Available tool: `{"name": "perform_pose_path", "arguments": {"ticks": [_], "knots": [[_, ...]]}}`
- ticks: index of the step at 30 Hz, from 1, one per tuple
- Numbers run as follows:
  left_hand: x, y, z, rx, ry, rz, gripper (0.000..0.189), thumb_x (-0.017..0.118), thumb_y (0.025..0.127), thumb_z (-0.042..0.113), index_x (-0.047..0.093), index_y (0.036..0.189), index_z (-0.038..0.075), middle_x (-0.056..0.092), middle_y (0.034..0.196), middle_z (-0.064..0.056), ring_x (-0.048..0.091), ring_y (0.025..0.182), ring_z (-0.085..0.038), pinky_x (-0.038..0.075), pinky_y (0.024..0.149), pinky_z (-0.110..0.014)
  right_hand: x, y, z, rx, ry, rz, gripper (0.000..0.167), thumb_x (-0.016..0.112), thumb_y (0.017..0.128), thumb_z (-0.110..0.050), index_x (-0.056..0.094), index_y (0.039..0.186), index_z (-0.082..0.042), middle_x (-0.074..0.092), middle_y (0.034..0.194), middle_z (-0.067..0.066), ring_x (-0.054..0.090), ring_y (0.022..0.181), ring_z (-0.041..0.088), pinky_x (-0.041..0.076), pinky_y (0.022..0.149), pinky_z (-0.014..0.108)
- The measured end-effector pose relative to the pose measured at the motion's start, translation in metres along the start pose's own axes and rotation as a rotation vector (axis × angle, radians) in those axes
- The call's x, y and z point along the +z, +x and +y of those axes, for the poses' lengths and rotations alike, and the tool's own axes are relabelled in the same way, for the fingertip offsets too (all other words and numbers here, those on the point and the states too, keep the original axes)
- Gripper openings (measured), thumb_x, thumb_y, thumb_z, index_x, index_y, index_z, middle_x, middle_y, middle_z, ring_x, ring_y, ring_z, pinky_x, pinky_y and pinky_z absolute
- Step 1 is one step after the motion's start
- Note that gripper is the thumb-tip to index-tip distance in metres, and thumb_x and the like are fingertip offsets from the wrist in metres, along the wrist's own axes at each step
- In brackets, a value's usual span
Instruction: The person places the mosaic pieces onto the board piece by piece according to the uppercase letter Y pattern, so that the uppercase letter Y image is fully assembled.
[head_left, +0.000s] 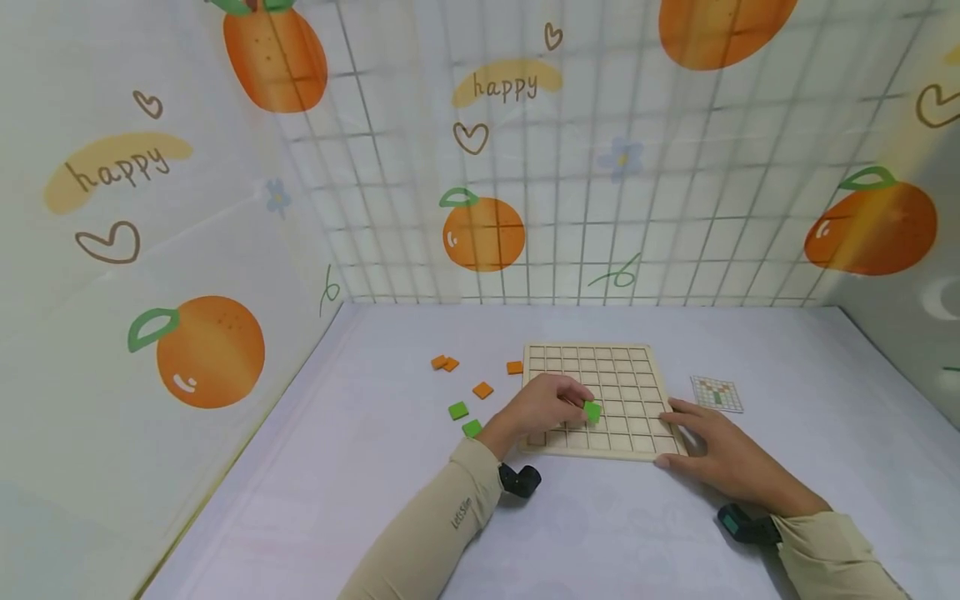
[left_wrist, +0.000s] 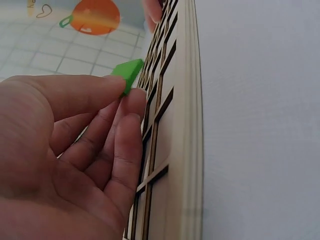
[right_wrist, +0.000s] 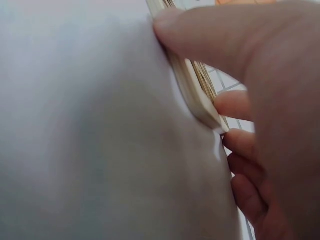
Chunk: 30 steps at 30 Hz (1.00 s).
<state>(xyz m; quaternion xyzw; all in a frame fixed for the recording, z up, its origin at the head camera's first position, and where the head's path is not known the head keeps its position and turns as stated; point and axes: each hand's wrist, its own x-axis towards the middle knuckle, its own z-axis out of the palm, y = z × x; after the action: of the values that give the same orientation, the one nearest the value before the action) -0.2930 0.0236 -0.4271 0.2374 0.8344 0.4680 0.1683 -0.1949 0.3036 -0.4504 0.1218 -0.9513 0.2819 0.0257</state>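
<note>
head view: the left hand (head_left: 543, 404), just below the frame's center, has its thumb and fingertips clamped on a green tile (head_left: 592, 412), raised over the middle of a gridded wooden board (head_left: 630, 392). the right hand (head_left: 723, 454), lower right, has its thumb and fingers spread apart about the board's lower right corner, the thumb against the near edge and a fingertip on the right edge. left of the board lie four orange tiles (head_left: 483, 390), two of them overlapping and one just beside the board's upper left edge; below these, near the left wrist, are two loose green tiles (head_left: 458, 411). a small patterned card (head_left: 717, 394) lies right of the board.

left wrist view: the pinched tile stands tilted, upper left of center; whether it touches the board cannot be told.

right wrist view: the thumb meets the board's edge at upper center.
</note>
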Motion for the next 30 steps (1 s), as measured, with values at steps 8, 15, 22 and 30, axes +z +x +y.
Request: {"name": "perform_pose_path", "arguments": {"ticks": [8,15,22,30], "knots": [[0.003,0.002,-0.003,-0.014,0.007,-0.002,0.015,0.078,0.089,0.015,0.076,0.102,0.022,0.069,0.092,0.012,0.062,0.088,-0.005,0.049,0.081,-0.028,0.003,0.000,-0.001,0.022,-0.016,-0.013,0.082,0.074,0.081,-0.062,0.060,0.136,-0.002,0.039,0.152,0.026,0.031,0.138,0.050,0.026,0.106,0.069],[0.008,0.005,-0.002,-0.003,0.052,0.018,0.013,0.078,0.089,0.014,0.075,0.098,0.022,0.068,0.088,0.012,0.061,0.084,-0.005,0.049,0.078,-0.026,0.003,0.000,-0.004,0.031,-0.023,-0.017,0.082,0.074,0.081,-0.062,0.060,0.136,-0.003,0.040,0.151,0.027,0.032,0.137,0.050,0.027,0.105,0.069],[0.011,0.009,0.000,-0.030,0.122,0.023,0.011,0.078,0.089,0.017,0.074,0.095,0.025,0.066,0.086,0.013,0.059,0.082,-0.005,0.048,0.076,-0.026,0.002,0.001,-0.003,0.038,-0.031,-0.020,0.083,0.073,0.081,-0.063,0.060,0.137,-0.004,0.039,0.152,0.026,0.032,0.138,0.050,0.027,0.105,0.070],[0.014,0.010,0.001,-0.038,0.163,0.039,0.010,0.080,0.088,0.021,0.072,0.092,0.026,0.066,0.085,0.014,0.059,0.082,-0.005,0.048,0.077,-0.026,0.003,0.003,-0.002,0.056,-0.026,-0.028,0.085,0.072,0.080,-0.066,0.059,0.138,-0.005,0.038,0.153,0.026,0.030,0.139,0.050,0.026,0.105,0.070]]}}
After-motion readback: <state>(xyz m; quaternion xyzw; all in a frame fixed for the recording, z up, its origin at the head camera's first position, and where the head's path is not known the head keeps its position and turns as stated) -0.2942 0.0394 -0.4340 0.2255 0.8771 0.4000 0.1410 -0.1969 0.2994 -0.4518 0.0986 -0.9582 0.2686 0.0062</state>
